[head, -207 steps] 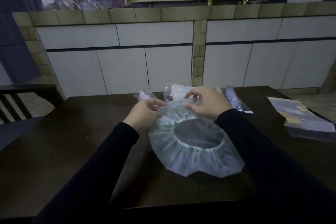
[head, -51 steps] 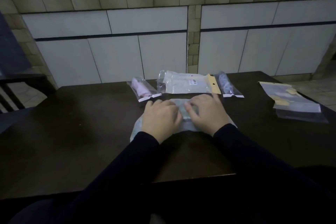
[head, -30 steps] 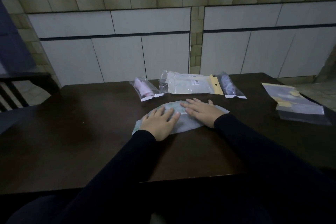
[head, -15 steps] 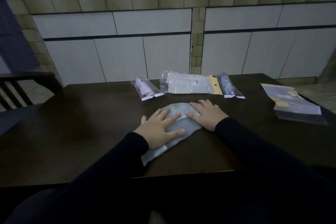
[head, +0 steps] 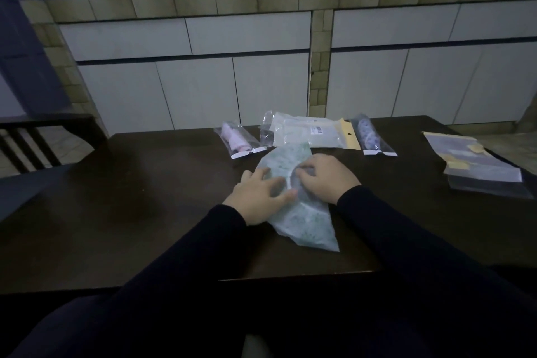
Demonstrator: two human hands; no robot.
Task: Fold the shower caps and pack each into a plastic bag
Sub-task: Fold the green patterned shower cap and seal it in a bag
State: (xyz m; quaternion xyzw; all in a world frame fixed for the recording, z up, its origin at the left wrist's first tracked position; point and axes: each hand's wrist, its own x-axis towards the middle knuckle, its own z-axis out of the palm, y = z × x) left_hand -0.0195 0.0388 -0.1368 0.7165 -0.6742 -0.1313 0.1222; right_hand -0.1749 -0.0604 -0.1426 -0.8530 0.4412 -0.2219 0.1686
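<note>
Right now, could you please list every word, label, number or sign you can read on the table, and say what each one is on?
No text can be read.
White sticker with dark bars, perhaps a barcode, on the large white packet: too small and blurred.
Green print on the shower cap under the left hand and right hand: a pattern, no legible words.

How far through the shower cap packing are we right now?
Done: two rolled caps sit bagged at the back, a pink one and a blue one. In hand: the green-patterned cap lies flattened on the table, left hand and right hand on it. Left: finish folding and bag it; empty bags wait at the right.
</note>
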